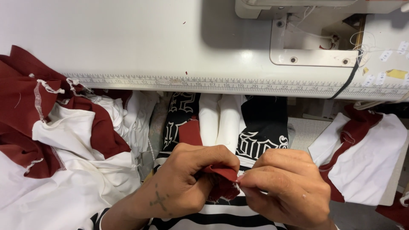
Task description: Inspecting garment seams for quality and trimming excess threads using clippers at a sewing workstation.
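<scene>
**Below worktop edge: small red fabric piece pinched between both hands**

Below the worktop [128, 38] edge, over the lap, left hand [183, 181] and right hand [283, 187] are both closed on a small dark-red fabric piece [221, 181], fingertips meeting at its folded edge. Step, judged: folding or aligning the edge. Next move likely calls for a steady pinch. Red-and-white garment pile [64, 140] lies left.

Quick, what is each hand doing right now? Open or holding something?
Left hand: closed, pinching the small dark red fabric piece.
Right hand: closed, fingertips pinching the same red fabric piece at its edge.
</scene>
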